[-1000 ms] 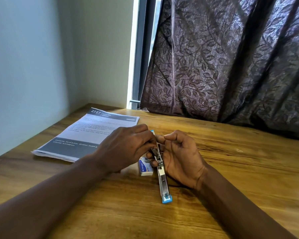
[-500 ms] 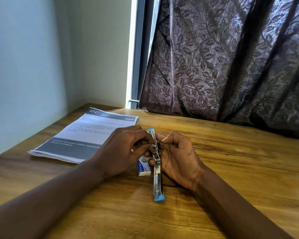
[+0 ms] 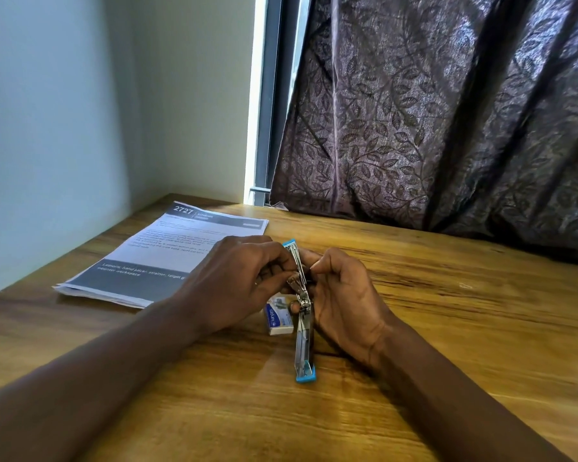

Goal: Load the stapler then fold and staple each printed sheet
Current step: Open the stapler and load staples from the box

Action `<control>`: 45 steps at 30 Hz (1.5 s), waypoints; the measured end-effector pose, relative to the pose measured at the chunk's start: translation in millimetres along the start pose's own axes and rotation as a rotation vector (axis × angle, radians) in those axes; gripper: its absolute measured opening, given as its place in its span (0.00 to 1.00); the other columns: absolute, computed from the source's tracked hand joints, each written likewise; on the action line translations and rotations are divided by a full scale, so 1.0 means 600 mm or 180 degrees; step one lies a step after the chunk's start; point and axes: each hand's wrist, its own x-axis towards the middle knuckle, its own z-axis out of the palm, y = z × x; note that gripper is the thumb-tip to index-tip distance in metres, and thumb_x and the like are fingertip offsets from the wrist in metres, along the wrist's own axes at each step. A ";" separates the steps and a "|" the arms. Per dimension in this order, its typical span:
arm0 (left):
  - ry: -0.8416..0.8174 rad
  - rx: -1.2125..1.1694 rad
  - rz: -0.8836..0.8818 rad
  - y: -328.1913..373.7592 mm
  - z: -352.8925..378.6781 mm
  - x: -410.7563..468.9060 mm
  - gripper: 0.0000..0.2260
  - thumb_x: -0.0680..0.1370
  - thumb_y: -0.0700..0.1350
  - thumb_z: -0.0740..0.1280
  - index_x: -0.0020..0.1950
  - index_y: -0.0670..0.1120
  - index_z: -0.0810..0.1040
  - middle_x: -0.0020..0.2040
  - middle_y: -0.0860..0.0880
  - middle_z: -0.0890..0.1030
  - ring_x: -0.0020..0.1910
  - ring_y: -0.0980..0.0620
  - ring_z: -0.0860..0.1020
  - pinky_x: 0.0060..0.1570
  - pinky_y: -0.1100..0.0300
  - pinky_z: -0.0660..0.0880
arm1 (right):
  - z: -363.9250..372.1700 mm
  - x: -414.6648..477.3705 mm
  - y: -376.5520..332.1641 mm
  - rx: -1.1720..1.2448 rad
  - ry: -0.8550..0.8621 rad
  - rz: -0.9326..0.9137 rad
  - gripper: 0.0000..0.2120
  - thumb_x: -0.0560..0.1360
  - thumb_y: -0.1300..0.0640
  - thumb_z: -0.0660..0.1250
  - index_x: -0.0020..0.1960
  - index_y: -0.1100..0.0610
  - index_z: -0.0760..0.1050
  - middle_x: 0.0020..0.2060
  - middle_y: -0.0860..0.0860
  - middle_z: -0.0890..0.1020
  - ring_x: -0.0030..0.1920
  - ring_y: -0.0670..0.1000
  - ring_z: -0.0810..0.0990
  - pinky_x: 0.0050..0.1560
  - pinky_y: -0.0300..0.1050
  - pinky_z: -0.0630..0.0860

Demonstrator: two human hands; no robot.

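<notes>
- on the counter, centre, the stapler lies swung open; left hand and right hand both pinch its raised arm.
- risk: a strip fed crooked could jam or scatter staples.
- staple box just left; printed sheets far left, unfolded.

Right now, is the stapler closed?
No, the stapler is swung open, its top part raised between the left hand and the right hand.
</notes>
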 end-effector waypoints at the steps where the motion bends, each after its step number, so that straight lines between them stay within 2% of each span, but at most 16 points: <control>1: -0.0010 -0.0028 0.0011 0.001 -0.001 0.000 0.05 0.77 0.47 0.74 0.52 0.51 0.84 0.43 0.58 0.83 0.40 0.59 0.81 0.41 0.59 0.78 | 0.001 0.000 -0.001 0.0006 -0.0005 0.0001 0.34 0.69 0.53 0.53 0.71 0.68 0.68 0.51 0.59 0.69 0.40 0.47 0.71 0.38 0.45 0.67; 5: -0.0188 0.0009 0.0154 0.001 -0.006 0.000 0.03 0.77 0.48 0.73 0.51 0.52 0.83 0.41 0.61 0.78 0.38 0.60 0.78 0.38 0.65 0.74 | 0.006 -0.001 -0.001 -0.0033 -0.0036 0.0025 0.33 0.69 0.53 0.54 0.70 0.68 0.69 0.50 0.60 0.72 0.40 0.48 0.72 0.37 0.44 0.68; 9: -0.0233 0.0293 0.0310 0.004 -0.004 0.002 0.03 0.78 0.50 0.68 0.50 0.53 0.80 0.39 0.60 0.75 0.35 0.59 0.73 0.36 0.66 0.67 | 0.004 -0.001 -0.001 -0.0047 -0.0077 0.0021 0.33 0.69 0.53 0.54 0.69 0.69 0.70 0.46 0.56 0.75 0.40 0.48 0.73 0.39 0.46 0.67; 13: -0.0107 0.0026 0.0062 0.003 -0.002 0.001 0.03 0.76 0.48 0.75 0.48 0.54 0.83 0.40 0.60 0.82 0.37 0.60 0.78 0.38 0.65 0.75 | 0.004 -0.004 -0.002 -0.0032 -0.0184 0.0067 0.32 0.71 0.53 0.54 0.71 0.68 0.69 0.49 0.57 0.75 0.40 0.47 0.74 0.39 0.43 0.68; 17: 0.0087 -0.0462 -0.0495 -0.008 0.004 -0.002 0.04 0.74 0.47 0.77 0.46 0.54 0.84 0.37 0.58 0.85 0.36 0.59 0.83 0.38 0.57 0.80 | -0.003 -0.001 0.000 0.0021 -0.0259 0.0148 0.31 0.70 0.56 0.55 0.71 0.64 0.71 0.47 0.55 0.76 0.40 0.45 0.77 0.40 0.43 0.69; 21: 0.0205 -0.0669 -0.0659 -0.006 0.009 -0.002 0.05 0.74 0.46 0.78 0.46 0.54 0.83 0.36 0.56 0.85 0.34 0.56 0.84 0.37 0.56 0.80 | -0.005 0.003 0.001 -0.0090 -0.0165 0.0186 0.29 0.71 0.56 0.57 0.71 0.63 0.73 0.53 0.59 0.72 0.39 0.45 0.78 0.37 0.41 0.69; 25: 0.0240 -0.0865 -0.0784 -0.003 0.016 0.000 0.09 0.72 0.42 0.78 0.46 0.53 0.81 0.38 0.55 0.85 0.33 0.54 0.83 0.36 0.57 0.81 | -0.005 0.003 -0.001 -0.0250 -0.0115 0.0158 0.29 0.71 0.65 0.53 0.69 0.60 0.75 0.45 0.52 0.82 0.38 0.44 0.76 0.36 0.41 0.69; 30: 0.0036 -0.1163 -0.0916 -0.009 0.025 -0.001 0.13 0.73 0.39 0.77 0.50 0.53 0.78 0.40 0.52 0.84 0.35 0.53 0.82 0.35 0.60 0.79 | -0.001 0.000 -0.002 -0.0353 0.0059 0.0220 0.26 0.75 0.71 0.50 0.68 0.61 0.75 0.48 0.57 0.81 0.37 0.47 0.75 0.35 0.42 0.69; 32: 0.0019 -0.1277 -0.1031 -0.011 0.026 0.000 0.17 0.71 0.42 0.79 0.53 0.53 0.76 0.40 0.51 0.85 0.34 0.53 0.82 0.35 0.57 0.80 | -0.001 0.001 -0.003 -0.0332 0.0087 0.0260 0.26 0.75 0.73 0.48 0.67 0.63 0.75 0.44 0.54 0.82 0.35 0.46 0.75 0.33 0.41 0.69; 34: 0.0053 -0.1360 -0.1145 -0.016 0.027 0.001 0.21 0.71 0.44 0.80 0.57 0.54 0.74 0.41 0.49 0.85 0.33 0.53 0.83 0.38 0.52 0.82 | -0.001 0.001 -0.005 -0.0290 0.0085 0.0288 0.27 0.75 0.74 0.48 0.66 0.63 0.75 0.44 0.55 0.82 0.35 0.46 0.76 0.34 0.42 0.68; 37: 0.0052 -0.1447 -0.1242 -0.020 0.031 0.001 0.22 0.72 0.45 0.79 0.60 0.56 0.73 0.42 0.48 0.85 0.36 0.49 0.85 0.40 0.45 0.83 | -0.002 0.002 -0.004 -0.0363 0.0224 0.0329 0.25 0.75 0.74 0.51 0.66 0.61 0.74 0.47 0.57 0.82 0.36 0.47 0.79 0.33 0.42 0.69; 39: 0.0041 -0.1523 -0.1326 -0.021 0.033 0.002 0.23 0.72 0.46 0.79 0.63 0.56 0.73 0.42 0.48 0.85 0.36 0.51 0.85 0.38 0.50 0.82 | -0.004 0.004 -0.005 -0.0422 0.0360 0.0351 0.21 0.73 0.72 0.55 0.63 0.61 0.73 0.46 0.58 0.81 0.36 0.49 0.80 0.31 0.41 0.68; 41: 0.0008 -0.1453 -0.1326 -0.021 0.033 0.003 0.24 0.72 0.47 0.79 0.63 0.57 0.74 0.42 0.50 0.84 0.34 0.54 0.82 0.37 0.56 0.79 | -0.008 0.004 -0.008 -0.0430 0.0384 0.0375 0.22 0.68 0.67 0.61 0.63 0.62 0.72 0.45 0.58 0.80 0.38 0.51 0.81 0.30 0.41 0.67; 42: -0.0014 -0.1393 -0.1283 -0.021 0.033 0.004 0.22 0.72 0.48 0.79 0.62 0.57 0.75 0.42 0.50 0.84 0.35 0.52 0.82 0.37 0.56 0.79 | -0.010 0.003 -0.008 -0.0453 0.0389 0.0384 0.23 0.68 0.64 0.63 0.63 0.62 0.71 0.45 0.58 0.80 0.39 0.51 0.81 0.30 0.41 0.68; 45: -0.0052 -0.1230 -0.1189 -0.023 0.029 0.005 0.18 0.71 0.53 0.79 0.58 0.58 0.77 0.44 0.52 0.82 0.39 0.49 0.82 0.40 0.53 0.80 | -0.017 0.001 -0.009 -0.0648 0.0460 0.0350 0.15 0.75 0.60 0.71 0.60 0.60 0.73 0.45 0.57 0.81 0.37 0.52 0.80 0.26 0.38 0.68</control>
